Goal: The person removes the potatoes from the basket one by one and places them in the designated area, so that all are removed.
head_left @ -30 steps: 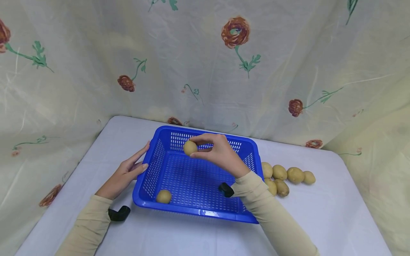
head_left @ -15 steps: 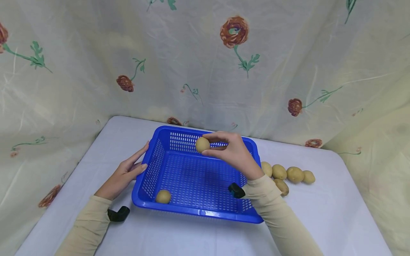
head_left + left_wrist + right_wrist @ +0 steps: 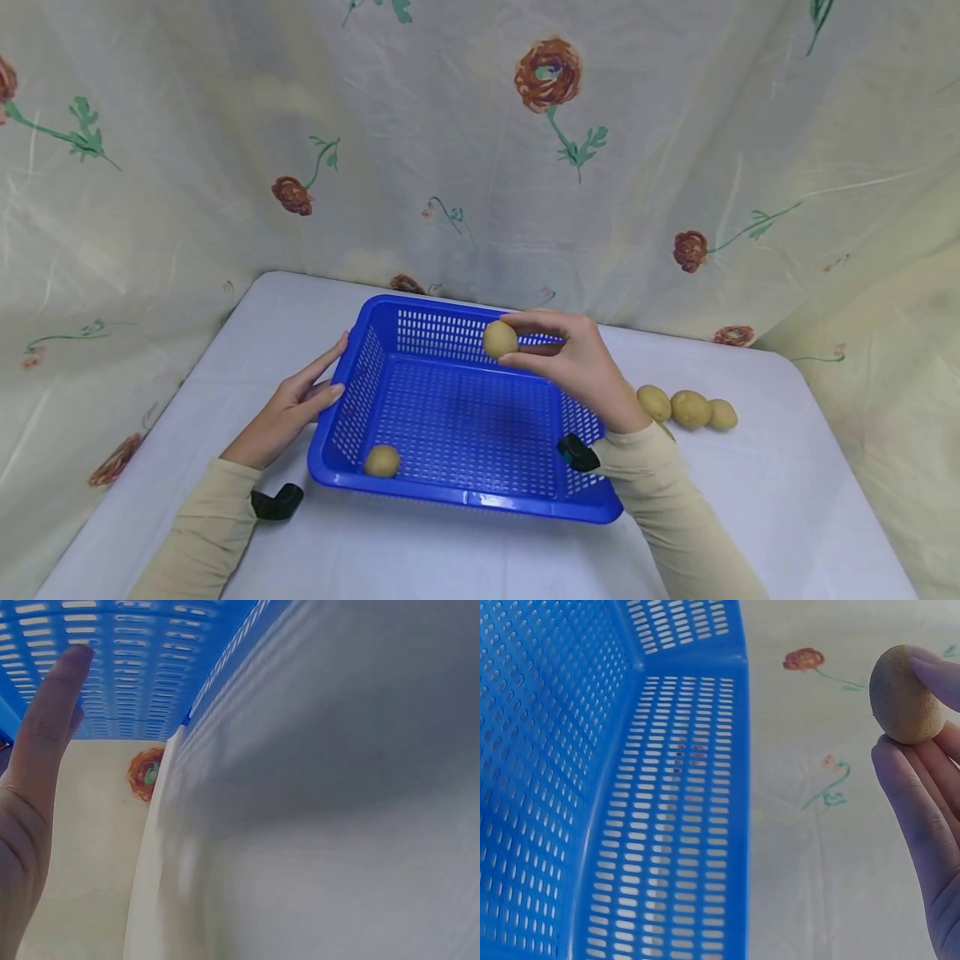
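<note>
Nearest, on a white table (image 3: 420,558): a blue basket (image 3: 465,500) with one potato (image 3: 382,460) lying in its near left corner. Against the basket's left wall, the left hand (image 3: 288,412), fingers straight and relaxed, gripping nothing, fingertips touching the rim. Further back, above the basket's far right part, the right hand (image 3: 577,367), fingers and thumb curled round a held potato (image 3: 499,339), lifted clear of the basket floor. Same held potato pinched at the fingertips in the right wrist view (image 3: 906,695), with the basket corner beside it. Right of the basket, three spare potatoes (image 3: 690,408) in a row on the table, partly behind the right wrist. Farthest, a floral curtain (image 3: 480,150).
</note>
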`<action>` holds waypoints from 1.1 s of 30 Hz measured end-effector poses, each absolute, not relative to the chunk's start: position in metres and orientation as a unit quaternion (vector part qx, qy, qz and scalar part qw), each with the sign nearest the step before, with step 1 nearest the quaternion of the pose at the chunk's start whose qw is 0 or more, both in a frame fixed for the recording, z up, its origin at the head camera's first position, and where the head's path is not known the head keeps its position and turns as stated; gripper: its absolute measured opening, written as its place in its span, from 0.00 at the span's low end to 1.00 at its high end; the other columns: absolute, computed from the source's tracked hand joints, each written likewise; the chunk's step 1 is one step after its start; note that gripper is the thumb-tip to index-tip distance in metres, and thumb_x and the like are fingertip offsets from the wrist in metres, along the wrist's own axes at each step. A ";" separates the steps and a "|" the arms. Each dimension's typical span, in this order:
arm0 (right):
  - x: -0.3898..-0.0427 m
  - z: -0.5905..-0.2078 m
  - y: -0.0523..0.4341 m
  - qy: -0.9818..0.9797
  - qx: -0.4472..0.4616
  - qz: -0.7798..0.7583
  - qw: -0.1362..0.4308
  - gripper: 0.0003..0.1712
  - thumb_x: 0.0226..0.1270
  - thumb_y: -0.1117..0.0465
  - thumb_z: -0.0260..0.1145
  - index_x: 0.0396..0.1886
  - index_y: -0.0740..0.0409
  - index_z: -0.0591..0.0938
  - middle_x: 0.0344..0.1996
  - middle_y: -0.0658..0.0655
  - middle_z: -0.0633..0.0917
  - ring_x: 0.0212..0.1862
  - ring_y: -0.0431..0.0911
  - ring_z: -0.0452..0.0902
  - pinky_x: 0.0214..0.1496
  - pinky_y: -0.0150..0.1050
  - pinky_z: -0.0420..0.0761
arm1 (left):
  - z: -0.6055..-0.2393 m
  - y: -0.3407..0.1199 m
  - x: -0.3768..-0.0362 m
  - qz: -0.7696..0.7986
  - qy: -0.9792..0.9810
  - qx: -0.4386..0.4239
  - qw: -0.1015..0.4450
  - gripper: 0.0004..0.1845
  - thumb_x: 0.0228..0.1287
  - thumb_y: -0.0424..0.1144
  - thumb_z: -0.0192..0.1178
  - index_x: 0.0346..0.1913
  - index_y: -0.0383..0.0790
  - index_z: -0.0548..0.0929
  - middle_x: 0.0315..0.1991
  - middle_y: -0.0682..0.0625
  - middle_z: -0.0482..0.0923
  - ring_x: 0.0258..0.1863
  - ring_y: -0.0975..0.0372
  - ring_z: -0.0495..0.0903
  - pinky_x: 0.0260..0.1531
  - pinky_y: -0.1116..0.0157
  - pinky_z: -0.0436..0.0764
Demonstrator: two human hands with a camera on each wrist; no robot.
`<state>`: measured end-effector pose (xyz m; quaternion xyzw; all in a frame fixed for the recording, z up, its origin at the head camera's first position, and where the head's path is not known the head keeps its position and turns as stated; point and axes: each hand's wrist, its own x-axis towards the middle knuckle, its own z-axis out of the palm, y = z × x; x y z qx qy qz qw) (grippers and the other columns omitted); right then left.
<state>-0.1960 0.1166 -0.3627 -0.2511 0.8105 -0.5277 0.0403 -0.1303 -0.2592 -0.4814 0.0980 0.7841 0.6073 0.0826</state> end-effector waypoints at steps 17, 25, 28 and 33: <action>-0.184 -0.354 0.158 0.818 -0.235 -0.525 -0.005 0.25 0.59 0.67 0.79 0.58 0.55 0.87 0.55 0.59 0.88 0.50 0.39 0.89 0.51 0.37 0.89 | -0.481 -0.258 -0.130 0.605 0.786 0.095 0.079 0.35 0.82 0.49 0.50 0.84 0.61 0.49 0.86 0.53 0.42 0.75 0.39 0.68 0.63 0.38 0.79; -0.181 -0.357 0.174 0.822 -0.233 -0.520 -0.023 0.26 0.58 0.70 0.78 0.58 0.60 0.87 0.54 0.60 0.88 0.52 0.36 0.86 0.51 0.35 0.89 | -0.481 -0.259 -0.130 0.607 0.785 0.097 0.081 0.35 0.82 0.48 0.50 0.84 0.61 0.49 0.86 0.53 0.42 0.75 0.39 0.68 0.64 0.39 0.79; -0.179 -0.357 0.178 0.828 -0.233 -0.509 -0.031 0.25 0.58 0.71 0.78 0.57 0.62 0.86 0.54 0.61 0.88 0.52 0.34 0.86 0.50 0.33 0.88 | -0.481 -0.259 -0.130 0.607 0.785 0.097 0.080 0.35 0.82 0.49 0.50 0.84 0.62 0.49 0.86 0.53 0.42 0.75 0.39 0.68 0.64 0.39 0.79; -0.176 -0.359 0.185 0.830 -0.233 -0.505 -0.039 0.25 0.58 0.72 0.77 0.57 0.62 0.86 0.54 0.60 0.88 0.52 0.33 0.86 0.50 0.32 0.88 | -0.481 -0.258 -0.130 0.606 0.785 0.096 0.079 0.35 0.82 0.49 0.50 0.84 0.60 0.49 0.86 0.53 0.42 0.75 0.39 0.68 0.63 0.39 0.80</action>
